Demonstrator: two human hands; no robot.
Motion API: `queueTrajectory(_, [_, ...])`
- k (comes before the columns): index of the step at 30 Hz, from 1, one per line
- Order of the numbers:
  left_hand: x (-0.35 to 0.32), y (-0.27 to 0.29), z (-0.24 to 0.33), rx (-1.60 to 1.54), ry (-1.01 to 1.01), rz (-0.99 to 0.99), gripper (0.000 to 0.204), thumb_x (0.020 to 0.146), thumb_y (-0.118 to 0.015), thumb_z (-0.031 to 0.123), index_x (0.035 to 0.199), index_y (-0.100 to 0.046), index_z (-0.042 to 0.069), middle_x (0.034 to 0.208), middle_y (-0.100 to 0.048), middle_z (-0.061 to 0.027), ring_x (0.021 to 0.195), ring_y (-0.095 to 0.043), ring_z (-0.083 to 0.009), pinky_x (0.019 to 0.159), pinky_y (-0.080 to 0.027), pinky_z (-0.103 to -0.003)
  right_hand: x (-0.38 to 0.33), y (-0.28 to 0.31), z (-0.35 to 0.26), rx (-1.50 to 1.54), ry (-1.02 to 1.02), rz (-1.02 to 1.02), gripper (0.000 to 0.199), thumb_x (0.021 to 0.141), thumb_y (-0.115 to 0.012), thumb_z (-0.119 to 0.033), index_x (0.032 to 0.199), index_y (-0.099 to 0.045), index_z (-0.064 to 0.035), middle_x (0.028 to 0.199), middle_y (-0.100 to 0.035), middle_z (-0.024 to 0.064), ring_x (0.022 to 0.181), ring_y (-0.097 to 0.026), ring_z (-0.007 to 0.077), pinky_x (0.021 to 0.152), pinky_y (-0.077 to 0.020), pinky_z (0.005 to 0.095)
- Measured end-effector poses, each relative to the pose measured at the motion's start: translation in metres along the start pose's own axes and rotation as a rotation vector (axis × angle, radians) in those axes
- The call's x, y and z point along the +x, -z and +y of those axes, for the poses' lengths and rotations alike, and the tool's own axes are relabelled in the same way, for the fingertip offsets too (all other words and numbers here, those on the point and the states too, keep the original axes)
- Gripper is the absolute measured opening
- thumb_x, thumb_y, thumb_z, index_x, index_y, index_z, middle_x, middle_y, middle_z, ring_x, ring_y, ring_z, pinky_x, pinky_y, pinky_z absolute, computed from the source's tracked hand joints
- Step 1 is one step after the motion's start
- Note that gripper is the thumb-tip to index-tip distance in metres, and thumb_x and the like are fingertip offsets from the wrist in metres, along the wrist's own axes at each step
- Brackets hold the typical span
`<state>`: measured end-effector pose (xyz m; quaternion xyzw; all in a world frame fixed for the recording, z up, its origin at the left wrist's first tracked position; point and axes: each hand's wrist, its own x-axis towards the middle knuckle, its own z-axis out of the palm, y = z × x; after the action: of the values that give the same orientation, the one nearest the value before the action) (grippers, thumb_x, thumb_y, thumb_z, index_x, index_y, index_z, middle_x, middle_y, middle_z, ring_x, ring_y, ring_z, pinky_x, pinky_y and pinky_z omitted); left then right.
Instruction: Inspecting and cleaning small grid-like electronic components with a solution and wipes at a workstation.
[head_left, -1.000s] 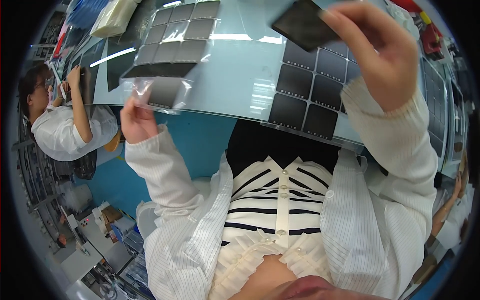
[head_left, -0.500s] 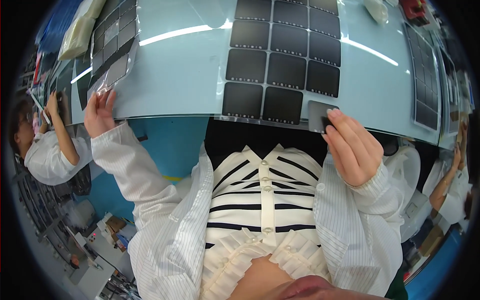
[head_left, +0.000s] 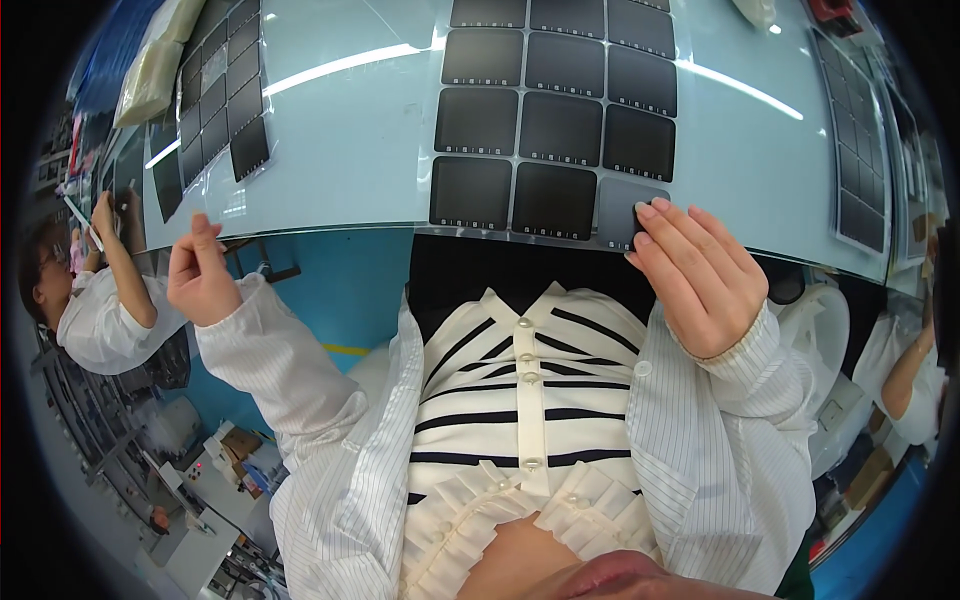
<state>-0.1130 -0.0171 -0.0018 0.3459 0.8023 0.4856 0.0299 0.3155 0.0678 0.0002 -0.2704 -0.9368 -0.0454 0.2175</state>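
A thin dark rectangular panel point(head_left: 617, 205) with rounded corners and small marks along its lower edge is pinched at its right side by my right hand point(head_left: 705, 278). It sits at the near right corner of a grid of similar dark panels point(head_left: 470, 192), beside the last one in the near row. My left hand point(head_left: 205, 275) is off the table's near edge at the left, fingers curled and closed, with nothing visible in it. Beyond it lies a sheet of dark panels with clear film point(head_left: 247, 148), apart from the hand.
The glass-topped table point(head_left: 340, 170) ends just in front of me. Another sheet of dark panels point(head_left: 857, 180) lies at the right. A yellowish plastic-wrapped bundle point(head_left: 150, 90) is at the far left, a red object point(head_left: 832, 15) at the far right. Another person point(head_left: 105, 310) works at the left.
My right hand has brought its panel up and left into the grid's near row. My left hand has let go of the film edge and drawn back; the sheet now lies flatter.
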Motion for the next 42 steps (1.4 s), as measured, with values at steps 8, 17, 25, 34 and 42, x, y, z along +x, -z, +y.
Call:
queueTrajectory(8, [-0.060, -0.061, 0.069, -0.013, -0.808, -0.623, 0.044, 0.064, -0.087, 0.020, 0.099, -0.069, -0.001, 0.104, -0.064, -0.0146, 0.093, -0.062, -0.0292, 0.079, -0.052, -0.035, 0.000, -0.005, -0.003, -0.039, -0.013, -0.004, 0.013, 0.076, -0.075, -0.008, 0.085, -0.071, -0.0001, 0.097, -0.072, 0.0143, 0.098, -0.069, 0.0263, 0.084, -0.0563, 0.0398])
queueTrajectory(17, [-0.058, -0.101, 0.075, 0.096, -0.991, -0.825, 0.090, 0.063, -0.086, 0.026, 0.137, -0.044, -0.005, 0.139, -0.047, -0.0262, 0.131, -0.043, -0.0441, 0.106, -0.038, -0.047, 0.014, 0.011, 0.010, 0.197, -0.036, -0.114, 0.024, 0.076, -0.075, -0.013, 0.095, -0.068, 0.0006, 0.102, -0.070, 0.0141, 0.098, -0.068, 0.0279, 0.084, -0.0561, 0.0382])
queueTrajectory(25, [-0.070, -0.102, 0.077, 0.143, -0.944, -0.799, 0.079, 0.074, -0.076, 0.023, 0.137, -0.041, -0.010, 0.141, -0.043, -0.0280, 0.134, -0.039, -0.0450, 0.109, -0.032, -0.051, 0.038, 0.039, 0.114, 0.265, -0.486, 0.152, 0.031, 0.084, -0.069, -0.005, 0.114, -0.066, -0.0013, 0.102, -0.071, 0.0134, 0.087, -0.070, 0.0194, 0.069, -0.0521, 0.0273])
queueTrajectory(34, [-0.082, -0.110, 0.101, 0.156, -0.812, -0.829, 0.085, 0.079, -0.074, 0.032, 0.142, -0.033, -0.008, 0.143, -0.040, -0.0258, 0.134, -0.037, -0.0426, 0.109, -0.029, -0.049, 0.079, -0.052, 0.244, -0.101, -0.710, 0.025, 0.044, 0.081, -0.075, -0.033, 0.113, -0.066, -0.0036, 0.101, -0.069, 0.0156, 0.078, -0.068, 0.0238, 0.070, -0.0524, 0.0324])
queueTrajectory(42, [0.051, -0.124, 0.101, -0.221, -0.491, -0.615, 0.091, 0.076, -0.080, 0.030, 0.146, -0.029, 0.001, 0.142, -0.043, -0.0190, 0.133, -0.040, -0.0290, 0.105, -0.037, -0.042, 0.112, -0.050, 0.180, 1.040, -0.755, 0.178, 0.039, 0.083, -0.075, -0.026, 0.111, -0.067, 0.0001, 0.085, -0.066, 0.0023, 0.066, -0.058, 0.0075, 0.053, -0.0428, 0.0198])
